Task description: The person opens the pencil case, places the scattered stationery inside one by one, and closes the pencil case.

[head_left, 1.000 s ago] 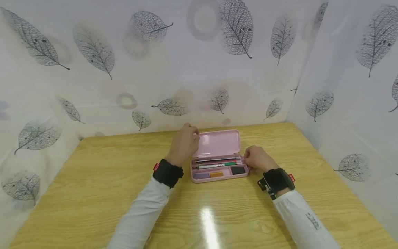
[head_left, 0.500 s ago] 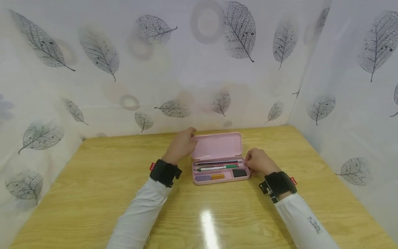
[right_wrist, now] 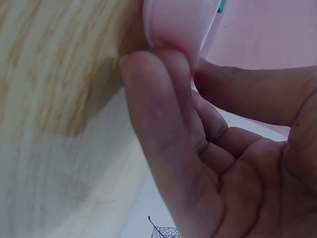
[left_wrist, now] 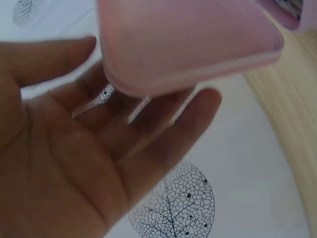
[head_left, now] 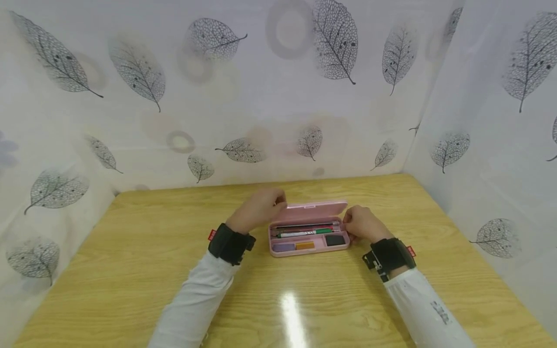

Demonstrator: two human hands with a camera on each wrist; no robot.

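Note:
A pink pencil case (head_left: 319,249) lies on the table with its lid (head_left: 319,209) tilted up at the back. Behind the lid's left corner is my left hand (head_left: 258,209); in the left wrist view its fairly straight fingers (left_wrist: 166,124) touch the lid's outer side, the thumb beside the edge. My right hand (head_left: 365,224) pinches the case's right end wall (right_wrist: 176,25), thumb on the inner side and fingers outside. Inside the case lie a white and green marker (head_left: 304,233), several pencils (head_left: 300,226), a purple block (head_left: 284,247), an orange block (head_left: 304,245) and a black block (head_left: 334,240).
The wood-grain table (head_left: 174,251) reaches back to a white curtain (head_left: 243,96) printed with leaves, which also hangs at both sides. A light reflection (head_left: 292,314) shines on the tabletop in front of the case.
The lid, lying back earlier, has swung up and forward, with my left hand moving right along with it. My right hand stays at the case's right end.

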